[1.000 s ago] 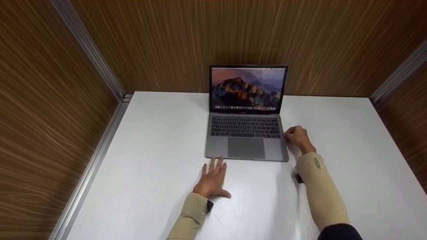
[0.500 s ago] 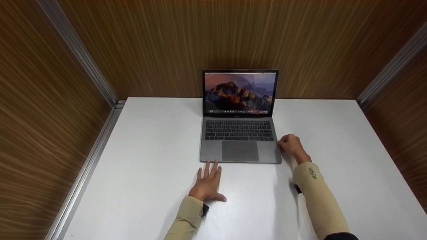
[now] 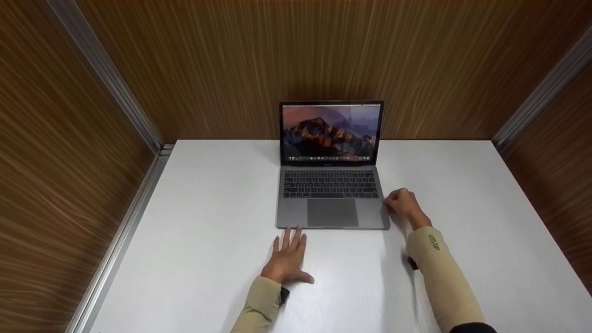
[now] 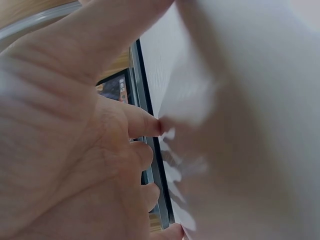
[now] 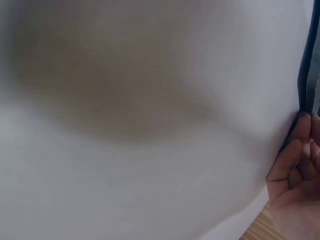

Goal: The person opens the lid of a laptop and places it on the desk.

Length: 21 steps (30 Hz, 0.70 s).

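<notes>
An opened grey laptop [image 3: 333, 199] lies on the white table, its lit screen [image 3: 329, 134] showing a mountain picture. My left hand [image 3: 286, 260] rests on the table in front of it with fingers spread; the longer fingertips touch the laptop's front edge near the left corner. In the left wrist view, the palm of the left hand [image 4: 75, 140] hides much of the laptop's front edge [image 4: 145, 85]. At the laptop's right side, my right hand [image 3: 406, 205] has curled fingers, with thumb and index finger pinching the edge. Fingertips of the right hand [image 5: 295, 175] meet that edge in the right wrist view.
Behind the laptop's screen rises a brown wood-grain panel [image 3: 222, 69], close to the table's back edge. More panels stand at left and right, with metal rails [image 3: 111, 78] at the corners. White tabletop [image 3: 208, 203] extends on both sides of the laptop.
The head view has shifted slightly, so the whole scene sits lower and further left in it. Both hands and the laptop keep their places relative to each other.
</notes>
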Motion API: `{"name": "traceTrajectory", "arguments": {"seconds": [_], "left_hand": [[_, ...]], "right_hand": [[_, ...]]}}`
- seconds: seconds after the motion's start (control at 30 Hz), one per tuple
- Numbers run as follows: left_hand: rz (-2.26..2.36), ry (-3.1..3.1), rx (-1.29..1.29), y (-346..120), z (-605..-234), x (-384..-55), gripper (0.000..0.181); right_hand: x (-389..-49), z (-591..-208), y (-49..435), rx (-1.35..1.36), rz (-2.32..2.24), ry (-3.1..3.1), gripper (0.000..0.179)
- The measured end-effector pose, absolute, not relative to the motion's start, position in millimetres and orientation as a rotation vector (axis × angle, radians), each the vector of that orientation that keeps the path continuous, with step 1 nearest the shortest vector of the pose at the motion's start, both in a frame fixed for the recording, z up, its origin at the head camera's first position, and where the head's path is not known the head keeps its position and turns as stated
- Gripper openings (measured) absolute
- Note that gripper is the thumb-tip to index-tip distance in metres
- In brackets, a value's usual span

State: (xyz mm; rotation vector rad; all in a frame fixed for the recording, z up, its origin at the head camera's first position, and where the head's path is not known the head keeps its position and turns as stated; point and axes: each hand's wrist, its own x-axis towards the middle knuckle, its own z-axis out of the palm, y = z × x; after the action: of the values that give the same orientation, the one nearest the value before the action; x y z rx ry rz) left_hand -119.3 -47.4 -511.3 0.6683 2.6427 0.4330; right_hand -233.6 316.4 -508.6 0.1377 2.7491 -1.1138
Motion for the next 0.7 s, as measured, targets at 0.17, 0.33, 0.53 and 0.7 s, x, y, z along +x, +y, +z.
{"name": "traceTrajectory", "arguments": {"seconds": [0.17,0.33,0.53,0.7], "left_hand": [[0.445,2.676,0.658,-51,-511,-119,0.116],[0.435,2.683,0.674,-50,-512,-119,0.114],[0.47,2.737,0.729,-56,-505,-126,0.081],[0.461,2.927,0.855,-64,-498,-142,0.058]], "right_hand": [[-242,-507,313,0.114,-1.132,2.746,0.019],[-243,-508,317,0.095,-1.119,2.742,0.019],[-243,-503,322,0.027,-1.096,2.73,0.022],[-239,-491,326,-0.062,-1.045,2.733,0.028]]}}
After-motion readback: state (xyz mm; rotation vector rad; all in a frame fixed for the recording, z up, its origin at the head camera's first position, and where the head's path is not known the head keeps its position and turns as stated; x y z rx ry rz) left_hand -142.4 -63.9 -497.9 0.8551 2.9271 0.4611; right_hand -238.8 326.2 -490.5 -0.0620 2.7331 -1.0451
